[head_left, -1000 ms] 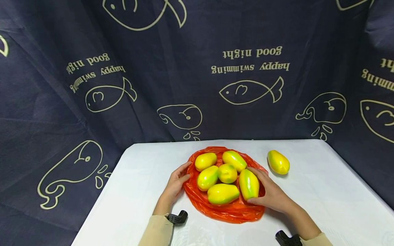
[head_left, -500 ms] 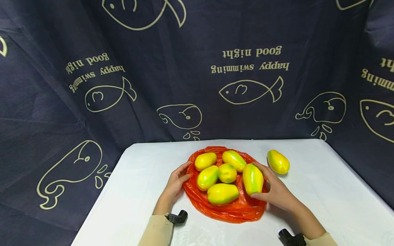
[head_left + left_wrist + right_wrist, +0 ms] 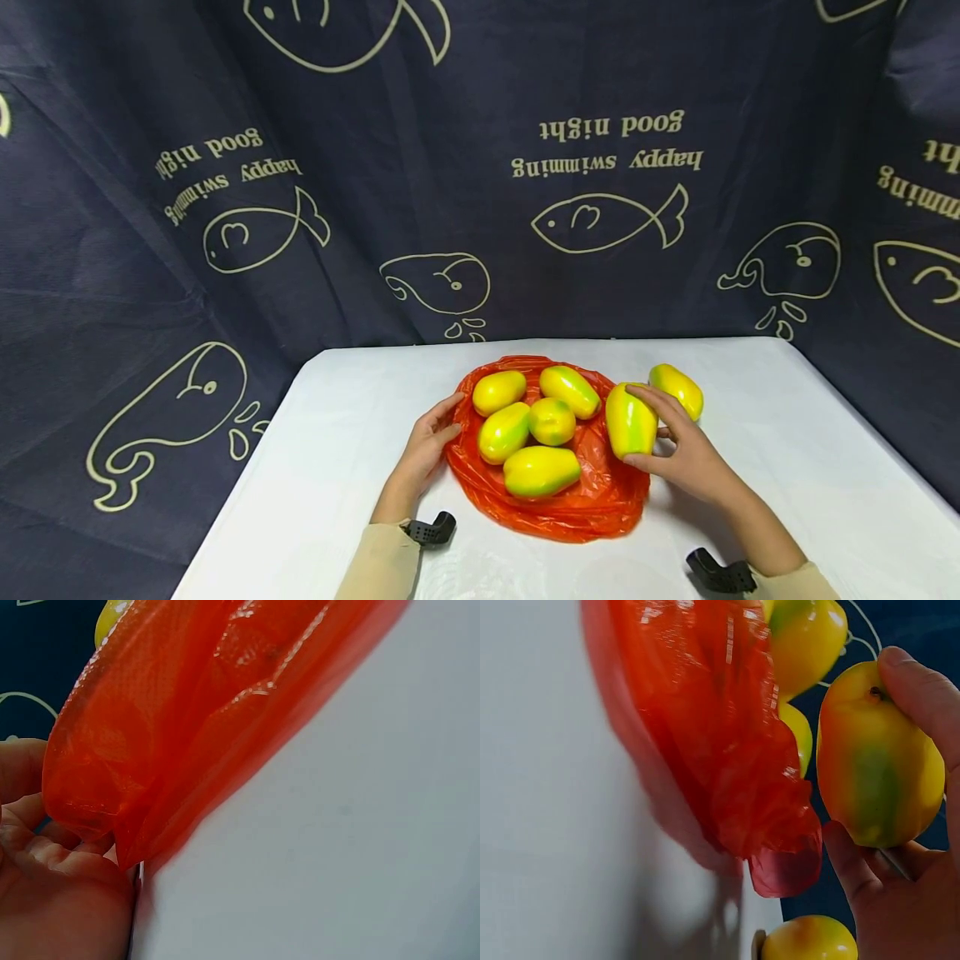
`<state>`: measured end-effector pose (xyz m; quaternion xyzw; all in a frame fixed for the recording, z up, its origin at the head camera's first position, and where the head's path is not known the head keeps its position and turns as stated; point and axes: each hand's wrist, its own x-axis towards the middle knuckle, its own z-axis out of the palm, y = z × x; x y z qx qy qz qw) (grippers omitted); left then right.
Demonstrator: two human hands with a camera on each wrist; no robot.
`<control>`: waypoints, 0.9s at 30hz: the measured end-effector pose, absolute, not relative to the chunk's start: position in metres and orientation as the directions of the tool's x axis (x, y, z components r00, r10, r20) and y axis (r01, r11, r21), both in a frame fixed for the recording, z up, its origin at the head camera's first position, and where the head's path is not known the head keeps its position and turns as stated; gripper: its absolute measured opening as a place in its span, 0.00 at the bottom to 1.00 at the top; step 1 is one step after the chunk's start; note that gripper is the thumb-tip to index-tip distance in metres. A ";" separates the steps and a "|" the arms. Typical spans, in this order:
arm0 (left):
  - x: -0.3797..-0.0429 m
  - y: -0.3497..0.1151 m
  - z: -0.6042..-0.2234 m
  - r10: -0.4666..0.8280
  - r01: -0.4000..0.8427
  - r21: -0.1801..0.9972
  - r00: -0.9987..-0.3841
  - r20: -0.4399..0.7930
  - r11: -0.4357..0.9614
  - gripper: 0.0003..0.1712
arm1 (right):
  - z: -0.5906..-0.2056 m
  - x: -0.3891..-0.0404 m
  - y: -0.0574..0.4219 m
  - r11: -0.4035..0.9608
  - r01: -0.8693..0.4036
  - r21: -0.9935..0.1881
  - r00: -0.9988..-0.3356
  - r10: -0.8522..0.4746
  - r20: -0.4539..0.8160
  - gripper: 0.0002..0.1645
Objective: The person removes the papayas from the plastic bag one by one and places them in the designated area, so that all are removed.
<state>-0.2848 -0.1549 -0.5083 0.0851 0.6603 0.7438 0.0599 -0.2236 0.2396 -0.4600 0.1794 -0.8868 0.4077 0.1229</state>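
My right hand (image 3: 693, 458) grips a yellow-green papaya (image 3: 630, 421), thumb and fingers at its ends. It is raised over the right rim of a red plastic bag (image 3: 570, 527). In the right wrist view the held papaya (image 3: 877, 761) shows a dark stem nub and stands apart from the bag's edge. Several more papayas, among them one at the front (image 3: 542, 472), lie in the spread bag. At the bag's left rim, my left hand (image 3: 420, 454) holds the edge between thumb and fingers. In the left wrist view the red film (image 3: 142, 742) partly hides those fingers.
One loose papaya (image 3: 678, 390) lies on the white table (image 3: 337, 417) right of the bag, just behind my right hand. A dark fish-print cloth (image 3: 465, 167) hangs behind the table. Each wrist wears a black camera mount (image 3: 433, 529).
My right hand has lifted the papaya from the bag's right side and carried it up and to the right, toward the loose papaya. The left hand stays at the rim.
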 end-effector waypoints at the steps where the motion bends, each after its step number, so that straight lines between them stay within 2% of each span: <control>1: -0.285 -0.155 -0.508 0.202 0.020 0.992 -0.978 0.045 -0.123 0.32 | -0.460 -0.224 0.241 0.600 -0.412 -0.685 -0.909 -0.215 0.358 0.53; 7: -0.284 -0.155 -0.508 0.206 0.000 0.992 -0.978 0.026 -0.126 0.32 | -0.459 -0.223 0.247 0.576 -0.403 -0.711 -0.914 -0.207 0.350 0.53; 17: -0.283 -0.155 -0.506 0.211 0.043 0.995 -0.975 0.062 -0.094 0.32 | -0.456 -0.220 0.254 0.492 -0.398 -0.774 -0.917 -0.195 0.348 0.54; 21: -0.282 -0.155 -0.507 0.212 0.065 0.994 -0.974 0.083 -0.088 0.32 | -0.456 -0.220 0.259 0.484 -0.387 -0.785 -0.921 -0.168 0.351 0.55; 27: -0.283 -0.155 -0.507 0.202 0.035 0.995 -0.978 0.055 -0.098 0.32 | -0.455 -0.219 0.264 0.467 -0.344 -0.815 -0.936 -0.105 0.335 0.54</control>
